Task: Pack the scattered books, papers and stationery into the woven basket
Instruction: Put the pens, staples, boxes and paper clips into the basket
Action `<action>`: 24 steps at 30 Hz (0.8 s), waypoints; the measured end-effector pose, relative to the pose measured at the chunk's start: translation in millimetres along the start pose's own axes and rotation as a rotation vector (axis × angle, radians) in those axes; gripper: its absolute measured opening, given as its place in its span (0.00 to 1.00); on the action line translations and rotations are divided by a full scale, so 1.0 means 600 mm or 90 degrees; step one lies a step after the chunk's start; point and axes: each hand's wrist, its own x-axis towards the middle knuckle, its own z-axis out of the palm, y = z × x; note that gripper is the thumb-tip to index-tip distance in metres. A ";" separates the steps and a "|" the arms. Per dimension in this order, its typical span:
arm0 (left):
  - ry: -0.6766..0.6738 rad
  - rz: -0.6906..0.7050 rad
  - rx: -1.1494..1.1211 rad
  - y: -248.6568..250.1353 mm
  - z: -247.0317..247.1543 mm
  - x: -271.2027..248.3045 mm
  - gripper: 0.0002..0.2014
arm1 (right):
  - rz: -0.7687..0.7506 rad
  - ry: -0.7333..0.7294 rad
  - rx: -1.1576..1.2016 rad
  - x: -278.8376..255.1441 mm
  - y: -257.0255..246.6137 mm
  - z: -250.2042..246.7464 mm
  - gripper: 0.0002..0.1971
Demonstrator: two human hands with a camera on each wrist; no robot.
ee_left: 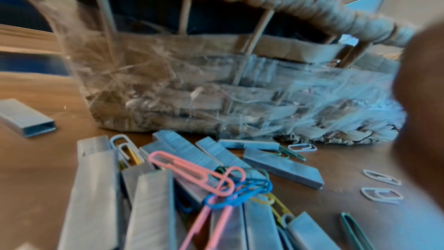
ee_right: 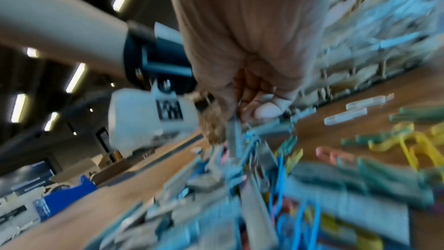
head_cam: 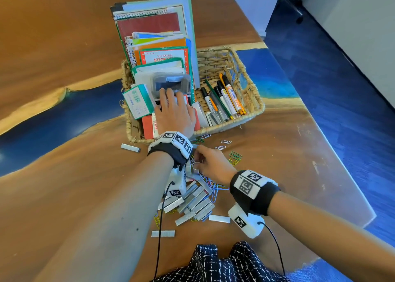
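Many staple strips (head_cam: 193, 202) and paper clips (head_cam: 234, 157) still lie on the bench (head_cam: 64, 196) at the woven basket's (head_cam: 252, 102) 6 o'clock, so while your left hand (head_cam: 174, 113) rests flat-fingered inside, gather several strips before lifting, your right hand (head_cam: 210, 164) pinching one.

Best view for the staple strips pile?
Left wrist: staple strips sharp and close, paper clips tangled on top. Head shows the pile partly hidden by the left forearm. Right wrist is motion-blurred.
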 end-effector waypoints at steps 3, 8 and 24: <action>0.012 0.002 0.007 0.000 0.002 -0.001 0.22 | -0.047 0.057 0.041 -0.010 -0.021 -0.047 0.03; 0.032 0.003 0.007 0.000 0.003 -0.001 0.21 | -0.097 0.251 0.057 0.024 -0.046 -0.143 0.05; 0.022 -0.001 -0.092 -0.006 -0.022 0.008 0.20 | -0.060 0.332 -0.084 0.098 0.028 -0.133 0.08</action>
